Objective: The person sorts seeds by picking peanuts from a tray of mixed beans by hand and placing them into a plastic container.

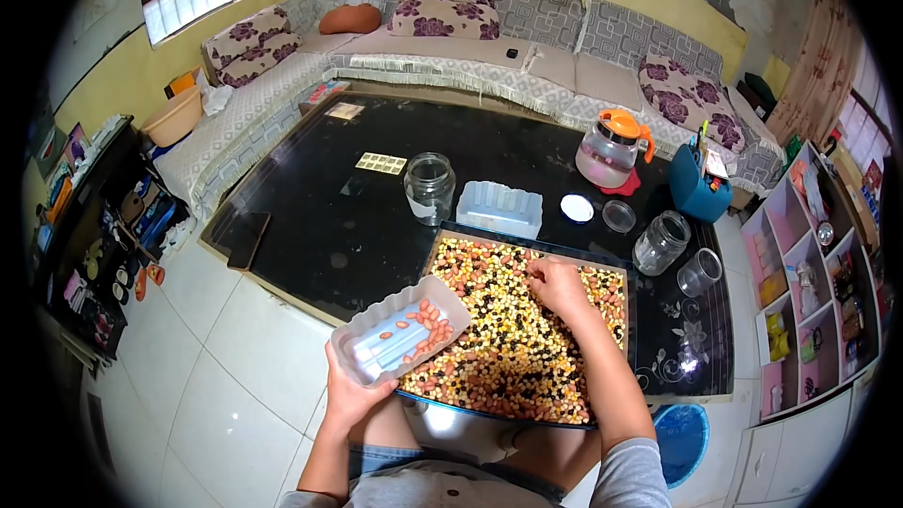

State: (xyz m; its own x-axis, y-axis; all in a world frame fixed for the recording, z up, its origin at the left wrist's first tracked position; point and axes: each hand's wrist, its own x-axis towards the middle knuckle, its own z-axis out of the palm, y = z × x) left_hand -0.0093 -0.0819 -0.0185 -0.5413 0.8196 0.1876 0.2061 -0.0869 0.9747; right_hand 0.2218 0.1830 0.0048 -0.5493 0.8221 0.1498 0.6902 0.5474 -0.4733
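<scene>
My left hand (pixel 356 388) grips the lower left end of a clear plastic container (pixel 376 334), tilted over the tray's left edge, with several peanuts inside. A wide tray (pixel 627 306) holds a spread of mixed yellow kernels, black beans and peanuts (pixel 508 320). Over the tray's upper right part, my right hand (pixel 557 284) touches the mix, its fingers drawn together; what they hold, if anything, is too small to make out. Behind the tray sits a second clear container (pixel 499 209).
On the black table (pixel 310 216) stand glass jars (pixel 430 190) (pixel 661 245), a glass cup (pixel 699 273), two lids, an orange-topped pitcher (pixel 607 155), a teal holder (pixel 698 186) and a phone (pixel 248 241). A blue bucket (pixel 679 442) is on the floor at right.
</scene>
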